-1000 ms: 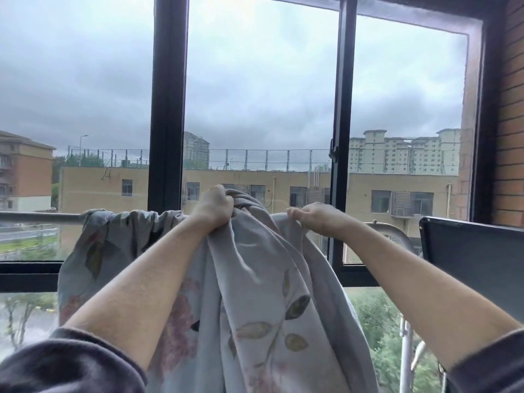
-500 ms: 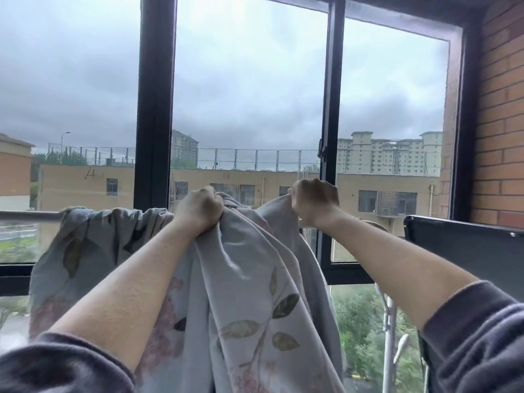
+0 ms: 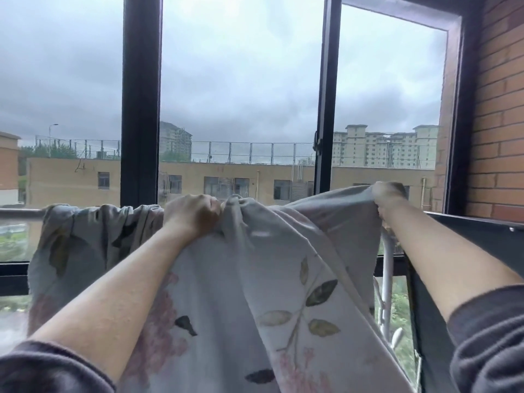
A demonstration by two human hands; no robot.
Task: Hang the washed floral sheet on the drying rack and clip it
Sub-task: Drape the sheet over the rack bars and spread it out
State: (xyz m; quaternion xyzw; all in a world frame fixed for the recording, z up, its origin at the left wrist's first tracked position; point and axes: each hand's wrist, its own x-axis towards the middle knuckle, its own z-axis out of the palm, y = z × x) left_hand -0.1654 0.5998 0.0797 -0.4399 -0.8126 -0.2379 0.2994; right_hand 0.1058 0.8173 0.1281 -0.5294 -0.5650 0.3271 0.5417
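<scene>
Over rack [image 3: 19, 213], floral sheet [image 3: 255, 279] below left grip [image 3: 192, 214], right grip [image 3: 388, 195] (both clenching it)

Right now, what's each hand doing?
Left hand: closed, gripping the bunched floral sheet.
Right hand: closed, gripping the sheet's edge.

I can read no words, numbers or brand marks anywhere in front of me. The floral sheet [image 3: 232, 293] I hold carries only printed leaves and blossoms. The buildings [image 3: 71, 182] across the way seem too far off and blurred to show any sign.
</scene>
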